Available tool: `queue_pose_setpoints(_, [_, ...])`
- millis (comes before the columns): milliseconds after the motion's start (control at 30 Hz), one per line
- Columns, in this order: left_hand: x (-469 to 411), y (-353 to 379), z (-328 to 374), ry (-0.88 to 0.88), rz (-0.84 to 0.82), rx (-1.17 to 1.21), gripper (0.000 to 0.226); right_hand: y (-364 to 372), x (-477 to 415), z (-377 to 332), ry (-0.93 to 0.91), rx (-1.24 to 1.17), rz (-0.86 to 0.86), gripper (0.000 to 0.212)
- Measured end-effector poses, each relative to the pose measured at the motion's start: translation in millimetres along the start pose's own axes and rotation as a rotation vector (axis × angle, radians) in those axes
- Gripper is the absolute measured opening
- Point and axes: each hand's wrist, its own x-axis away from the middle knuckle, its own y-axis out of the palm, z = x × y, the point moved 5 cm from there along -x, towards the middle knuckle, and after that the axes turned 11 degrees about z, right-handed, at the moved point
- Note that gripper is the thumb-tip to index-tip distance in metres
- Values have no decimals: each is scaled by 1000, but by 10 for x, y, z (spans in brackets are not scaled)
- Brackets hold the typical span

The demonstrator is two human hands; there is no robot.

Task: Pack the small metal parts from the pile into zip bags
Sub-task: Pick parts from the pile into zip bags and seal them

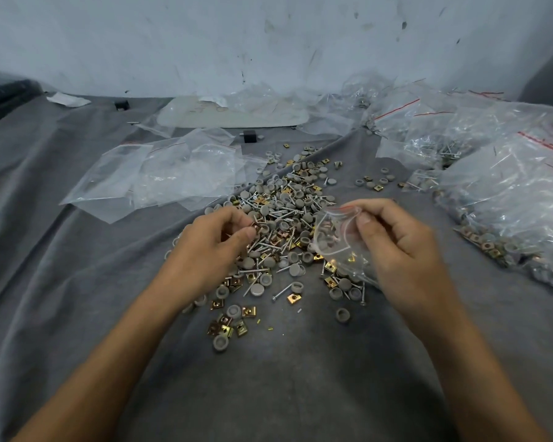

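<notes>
Over the pile (288, 199), left fingers (237, 219) pinching a clip (256, 226), right fingers (364, 222) gripping a zip bag (332, 242) (part-filled), empty bags (173, 173) beyond.

Probably a packing workshop: hardware pile (288, 212), filled zip bags (508, 193).

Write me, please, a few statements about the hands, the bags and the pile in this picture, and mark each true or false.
1. The right hand holds a zip bag that already has parts in it. True.
2. The left hand is idle, away from the pile. False: its fingertips pinch small parts at the pile's left edge.
3. Filled bags are heaped at the right of the scene. True.
4. The empty bags lie right of the pile. False: they lie to its left, further back.
5. The pile holds only screws. False: grey caps and brass-coloured square clips are mixed in.
</notes>
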Motion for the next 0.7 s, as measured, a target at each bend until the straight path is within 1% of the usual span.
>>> queue_pose_setpoints(100, [0, -11, 10, 5, 1, 63, 5, 21, 26, 4, -24, 65, -20, 30])
queue_pose_setpoints(267, [51, 82, 280, 142, -17, 122, 5, 122, 93, -26, -60, 109, -98, 26])
queue_pose_setpoints(333, [108, 159, 396, 207, -57, 89, 5, 144, 104, -13, -68, 142, -116, 26])
queue_pose_setpoints(467, [210, 253, 525, 336, -103, -97, 9, 141, 95, -1, -90, 155, -121, 27])
queue_pose_setpoints(567, [219, 252, 535, 344, -87, -116, 13, 131, 80, 3, -91, 144, -114, 23])
queue_pose_setpoints(700, [210, 249, 522, 312, -73, -24, 8, 133, 87, 4, -80, 127, -108, 25])
